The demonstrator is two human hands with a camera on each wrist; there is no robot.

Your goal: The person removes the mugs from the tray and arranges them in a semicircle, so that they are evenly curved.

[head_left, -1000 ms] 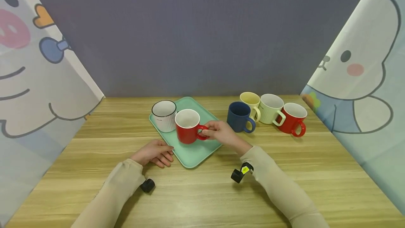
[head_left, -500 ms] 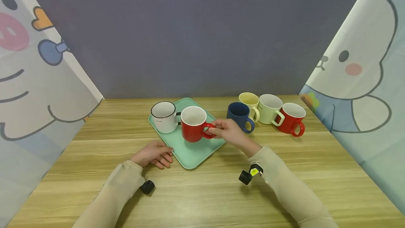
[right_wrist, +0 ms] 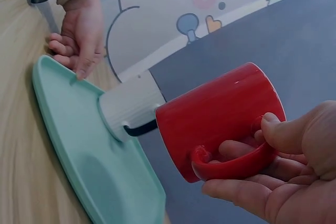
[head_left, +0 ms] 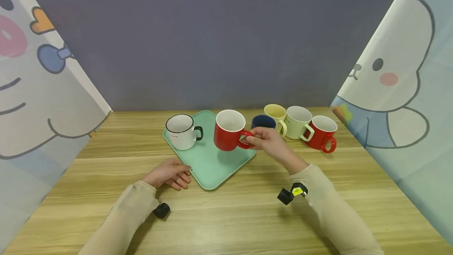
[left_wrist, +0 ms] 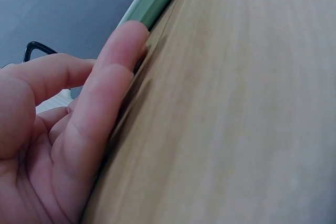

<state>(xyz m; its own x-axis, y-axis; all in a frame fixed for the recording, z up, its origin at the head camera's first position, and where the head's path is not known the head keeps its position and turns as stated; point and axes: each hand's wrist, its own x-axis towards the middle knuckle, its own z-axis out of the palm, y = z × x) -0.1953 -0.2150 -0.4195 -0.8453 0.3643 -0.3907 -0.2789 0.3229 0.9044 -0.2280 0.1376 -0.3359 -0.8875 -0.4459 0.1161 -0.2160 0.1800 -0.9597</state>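
Note:
My right hand [head_left: 270, 145] holds a red mug [right_wrist: 220, 119] by its handle, fingers through the loop and thumb on top. The mug, white inside, hangs upright above the mint-green tray [head_left: 212, 174]. On the tray's left part stands a white ribbed mug [head_left: 181, 135] with a black rim and black handle. Beside the tray's near left edge my left hand [head_left: 170, 173] rests on the table with loosely bent fingers, its thumb at the tray's rim. The left wrist view shows those fingers [left_wrist: 100, 108] close to the tray's side.
Right of the tray stand a dark blue mug [head_left: 263, 121], partly hidden by my right hand, a yellow mug [head_left: 274, 111], a pale green mug [head_left: 297, 125] and a second red mug [head_left: 320, 133]. A grey panel [head_left: 219, 42] closes off the wooden table's back.
My right hand has lifted the red mug off the tray area, upward and to the right, away from the white mug. The left hand has stayed at the tray's edge.

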